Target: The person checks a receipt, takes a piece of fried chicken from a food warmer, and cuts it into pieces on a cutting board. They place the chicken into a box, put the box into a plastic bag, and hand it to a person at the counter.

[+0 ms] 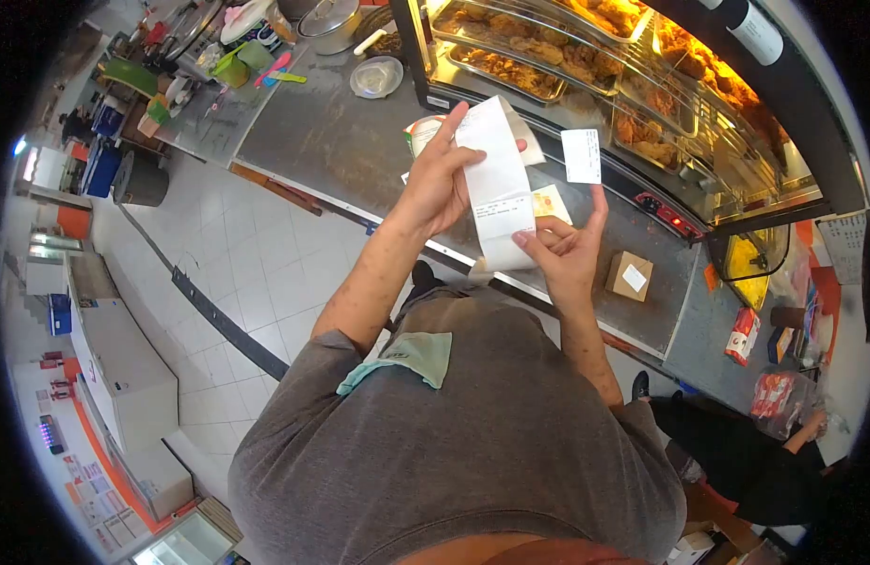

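Observation:
A long white strip of printed paper stretches between my hands, above the counter's front edge. My left hand pinches its upper part, thumb lying across the front and index finger pointing up. Lower down, the thumb of my right hand presses on the printed end of the strip. That hand's index finger points upward, its tip at the bottom edge of a small white printed slip. Behind the strip lies a yellow-and-white paper. On the counter to the right sits a small brown box with a white label.
A lit glass display case with trays of fried food stands behind the grey counter. A lidded pot and a clear container are at back left. At lower right, a person in black reaches toward packaged goods.

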Tool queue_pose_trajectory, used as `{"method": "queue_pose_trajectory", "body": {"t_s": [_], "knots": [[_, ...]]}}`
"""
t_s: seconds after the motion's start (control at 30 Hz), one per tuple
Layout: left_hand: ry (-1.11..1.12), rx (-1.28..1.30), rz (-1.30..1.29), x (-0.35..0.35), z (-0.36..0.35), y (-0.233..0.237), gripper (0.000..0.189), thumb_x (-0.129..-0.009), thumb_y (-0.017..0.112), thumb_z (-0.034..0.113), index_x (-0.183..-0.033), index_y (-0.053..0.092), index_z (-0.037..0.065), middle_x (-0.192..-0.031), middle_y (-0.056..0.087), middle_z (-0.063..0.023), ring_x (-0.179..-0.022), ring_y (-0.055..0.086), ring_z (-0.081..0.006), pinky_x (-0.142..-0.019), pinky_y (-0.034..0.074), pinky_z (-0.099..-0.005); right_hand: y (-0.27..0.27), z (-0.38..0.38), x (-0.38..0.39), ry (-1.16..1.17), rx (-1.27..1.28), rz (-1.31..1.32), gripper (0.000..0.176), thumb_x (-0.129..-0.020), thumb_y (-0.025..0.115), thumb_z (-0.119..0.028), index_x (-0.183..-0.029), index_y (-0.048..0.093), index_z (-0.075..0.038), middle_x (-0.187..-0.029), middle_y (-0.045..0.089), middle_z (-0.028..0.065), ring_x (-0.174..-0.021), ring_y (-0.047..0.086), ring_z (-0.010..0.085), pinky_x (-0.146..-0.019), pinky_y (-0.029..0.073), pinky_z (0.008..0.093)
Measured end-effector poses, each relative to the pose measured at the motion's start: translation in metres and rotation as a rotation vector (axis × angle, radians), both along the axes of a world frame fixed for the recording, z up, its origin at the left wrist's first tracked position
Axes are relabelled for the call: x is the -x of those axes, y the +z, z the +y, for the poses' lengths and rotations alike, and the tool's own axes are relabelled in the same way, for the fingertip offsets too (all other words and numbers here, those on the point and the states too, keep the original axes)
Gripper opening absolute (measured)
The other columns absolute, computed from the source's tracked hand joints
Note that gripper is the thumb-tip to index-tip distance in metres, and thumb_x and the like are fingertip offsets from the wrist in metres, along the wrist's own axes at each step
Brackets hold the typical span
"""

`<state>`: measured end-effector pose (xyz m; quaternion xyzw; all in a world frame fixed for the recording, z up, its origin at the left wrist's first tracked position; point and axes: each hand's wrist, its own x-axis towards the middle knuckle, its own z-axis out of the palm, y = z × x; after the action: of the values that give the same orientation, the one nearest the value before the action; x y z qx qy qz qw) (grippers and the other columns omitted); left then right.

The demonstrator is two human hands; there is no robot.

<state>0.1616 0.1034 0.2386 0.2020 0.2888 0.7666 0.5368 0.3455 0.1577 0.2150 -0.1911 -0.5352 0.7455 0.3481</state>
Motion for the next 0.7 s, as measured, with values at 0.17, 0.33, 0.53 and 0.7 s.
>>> {"method": "queue_pose_trajectory", "body": {"t_s": [0.17, 0.33, 0.53, 0.7], "knots": [[-0.074, 0.111, 0.292, -0.004, -0.014, 0.002, 0.079, -0.089, 0.058, 0.008, -0.149, 0.007, 0.015, -0.13, 0.048, -0.0162, -0.111, 0.056, -0.0221, -0.086, 0.051, -0.0309, 0.006, -0.002, 0.0, -0.151, -0.026, 0.014, 0.092, -0.079, 0.061, 0.013, -0.142, -0.003, -0.008, -0.093, 0.064, 0.0214, -0.091, 0.065, 0.0246, -0.079, 0.053, 0.0321], [-0.135, -0.03, 0.541, -0.033, -0.035, -0.004, 0.092, -0.081, 0.062, -0.007, -0.149, 0.005, 0.016, -0.133, 0.045, -0.0166, -0.114, 0.053, -0.0208, -0.088, 0.049, -0.0307, 0.009, -0.001, -0.004, -0.192, -0.044, 0.006, 0.092, -0.078, 0.062, 0.013, -0.141, -0.002, -0.007, -0.092, 0.064, 0.021, -0.091, 0.065, 0.0238, -0.079, 0.053, 0.0324], [0.092, -0.092, 0.462, -0.028, -0.033, 0.0, 0.097, -0.078, 0.056, -0.014, -0.149, -0.001, 0.018, -0.135, 0.044, -0.0189, -0.117, 0.052, -0.0211, -0.091, 0.047, -0.0316, -0.005, -0.007, -0.015, 0.012, -0.065, -0.035, 0.097, -0.076, 0.064, 0.013, -0.142, -0.002, -0.008, -0.09, 0.065, 0.0183, -0.085, 0.066, 0.0211, -0.075, 0.053, 0.0315], [0.135, -0.081, 0.328, -0.017, -0.028, 0.018, 0.089, -0.081, 0.047, -0.011, -0.149, 0.0, 0.023, -0.126, 0.053, -0.0193, -0.083, 0.056, -0.0073, -0.056, 0.038, -0.0174, -0.012, -0.011, -0.027, 0.071, -0.08, -0.119, 0.099, -0.075, 0.067, 0.012, -0.143, -0.002, -0.008, -0.088, 0.065, 0.018, -0.084, 0.067, 0.0207, -0.074, 0.053, 0.0299]]}}
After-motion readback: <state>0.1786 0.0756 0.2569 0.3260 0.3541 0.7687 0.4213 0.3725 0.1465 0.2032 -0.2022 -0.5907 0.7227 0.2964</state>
